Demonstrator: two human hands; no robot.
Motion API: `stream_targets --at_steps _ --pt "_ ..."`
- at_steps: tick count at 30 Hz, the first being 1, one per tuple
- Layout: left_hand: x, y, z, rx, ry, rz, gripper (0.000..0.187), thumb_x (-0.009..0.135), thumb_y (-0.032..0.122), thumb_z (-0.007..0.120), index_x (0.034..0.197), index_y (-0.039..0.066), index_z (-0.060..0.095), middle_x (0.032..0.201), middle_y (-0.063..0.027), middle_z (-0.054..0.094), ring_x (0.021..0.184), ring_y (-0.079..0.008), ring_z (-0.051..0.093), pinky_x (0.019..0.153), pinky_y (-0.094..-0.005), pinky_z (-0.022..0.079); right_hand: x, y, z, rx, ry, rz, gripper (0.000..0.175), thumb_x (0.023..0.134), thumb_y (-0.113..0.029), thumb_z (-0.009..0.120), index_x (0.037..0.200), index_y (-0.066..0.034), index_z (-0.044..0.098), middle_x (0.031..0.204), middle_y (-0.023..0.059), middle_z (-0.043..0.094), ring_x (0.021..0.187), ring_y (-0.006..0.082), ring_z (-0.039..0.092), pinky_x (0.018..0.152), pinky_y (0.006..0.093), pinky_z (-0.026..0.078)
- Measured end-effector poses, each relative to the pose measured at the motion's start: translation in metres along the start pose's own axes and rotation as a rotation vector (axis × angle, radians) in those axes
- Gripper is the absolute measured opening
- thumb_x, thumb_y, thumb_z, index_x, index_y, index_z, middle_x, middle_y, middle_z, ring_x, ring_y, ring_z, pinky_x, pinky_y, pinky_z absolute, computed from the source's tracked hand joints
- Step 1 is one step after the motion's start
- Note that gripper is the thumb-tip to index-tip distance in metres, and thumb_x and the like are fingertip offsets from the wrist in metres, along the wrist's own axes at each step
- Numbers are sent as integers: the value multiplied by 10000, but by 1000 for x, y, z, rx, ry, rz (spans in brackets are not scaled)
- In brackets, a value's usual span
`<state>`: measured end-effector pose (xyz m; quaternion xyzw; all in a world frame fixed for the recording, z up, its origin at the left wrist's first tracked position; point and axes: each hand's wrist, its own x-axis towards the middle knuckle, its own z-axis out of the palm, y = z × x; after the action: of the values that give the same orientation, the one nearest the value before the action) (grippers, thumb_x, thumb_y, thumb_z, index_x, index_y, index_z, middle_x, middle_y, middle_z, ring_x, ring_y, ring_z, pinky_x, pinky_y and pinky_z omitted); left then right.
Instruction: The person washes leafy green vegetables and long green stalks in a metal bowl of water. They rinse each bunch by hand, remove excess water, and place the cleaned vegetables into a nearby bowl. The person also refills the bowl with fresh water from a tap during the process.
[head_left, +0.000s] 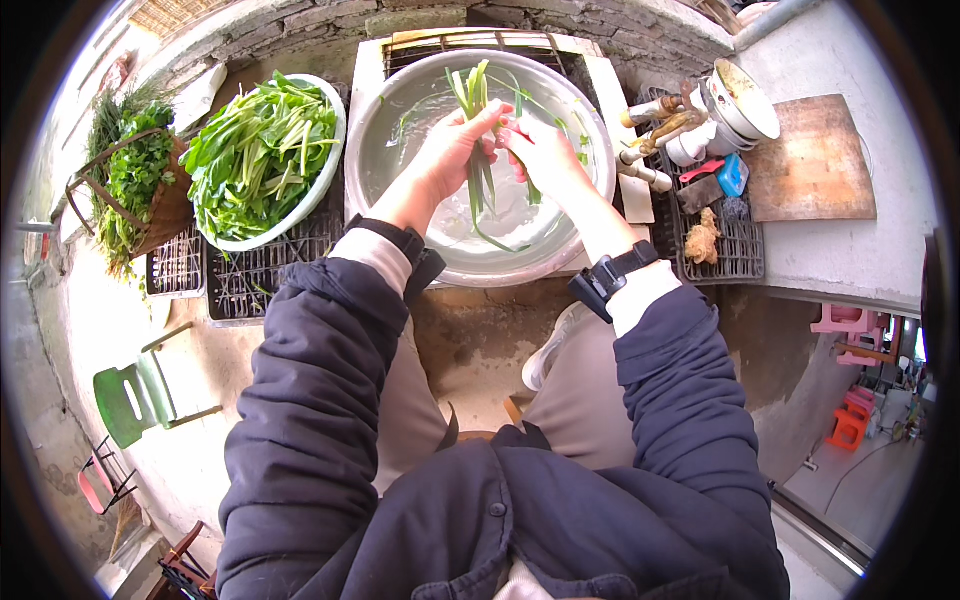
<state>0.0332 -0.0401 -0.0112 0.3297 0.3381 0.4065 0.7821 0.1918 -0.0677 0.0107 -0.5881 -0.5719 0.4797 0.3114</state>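
Observation:
A wide metal basin (365, 161) of water stands before me, with loose green leaves and stalks floating near its rim. Over the water my left hand (454, 146) grips a small bunch of long flat green leaves (475, 90), their pale ends pointing up and their tips hanging towards the water. Close against it, my right hand (541, 150) has its fingers bent at the same bunch, with some green leaf below the fingers; exactly what they pinch is partly hidden. Left of the basin, a pale round bowl (335, 150) is heaped with leafy greens (262, 165).
A wicker basket (169, 199) of herbs stands at far left, near black plastic crates (240, 289). At right, another crate (739, 251) holds a scrubber and brushes, beside stacked bowls (750, 97) and a wooden board (814, 161). A green chair (135, 397) stands lower left.

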Motion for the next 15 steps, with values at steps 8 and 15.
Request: stream_targets --at_steps 8,15 --pt "0 26 13 211 302 212 355 955 360 550 851 34 646 821 -91 685 681 -156 630 640 -290 517 -2 -6 9 -190 -90 -21 336 973 -332 481 906 -53 657 645 21 558 581 125 535 579 290 445" --pt "-12 99 -20 -59 513 678 295 964 270 543 892 -15 553 786 -174 663 701 -303 678 673 -410 568 -5 26 -9 -259 -310 17 347 988 -313 459 843 -40 616 598 -5 526 548 89 508 582 256 429"
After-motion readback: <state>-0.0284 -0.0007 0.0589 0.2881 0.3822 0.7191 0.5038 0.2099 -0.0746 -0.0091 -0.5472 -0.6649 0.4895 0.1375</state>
